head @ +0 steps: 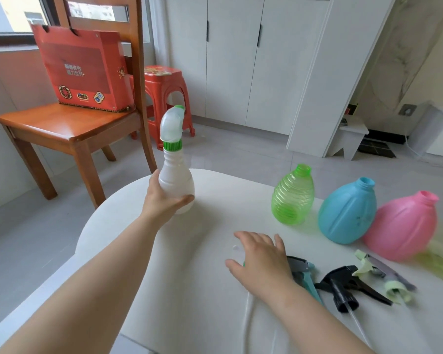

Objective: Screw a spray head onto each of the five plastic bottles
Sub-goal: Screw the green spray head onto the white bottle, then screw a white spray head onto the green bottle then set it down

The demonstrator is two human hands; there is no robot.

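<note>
My left hand (164, 198) grips a white bottle (175, 182) upright at the table's far left; a white spray head with a green collar (172, 129) sits on its neck. Three capless bottles stand at the right: green (292, 195), blue (347, 212), pink (400, 226). My right hand (261, 261) hovers palm down over the table with fingers spread, above a small white and green piece I cannot make out. Beside it lie loose spray heads: a teal and grey one (303, 270), a black one (343, 284) and a pale yellow-green one (384, 277).
The white table (202, 290) has a rounded far edge. Beyond it to the left stands a wooden chair (69, 129) carrying a red box (85, 70), with a red plastic stool (166, 98) behind. White cabinets (241, 60) line the back.
</note>
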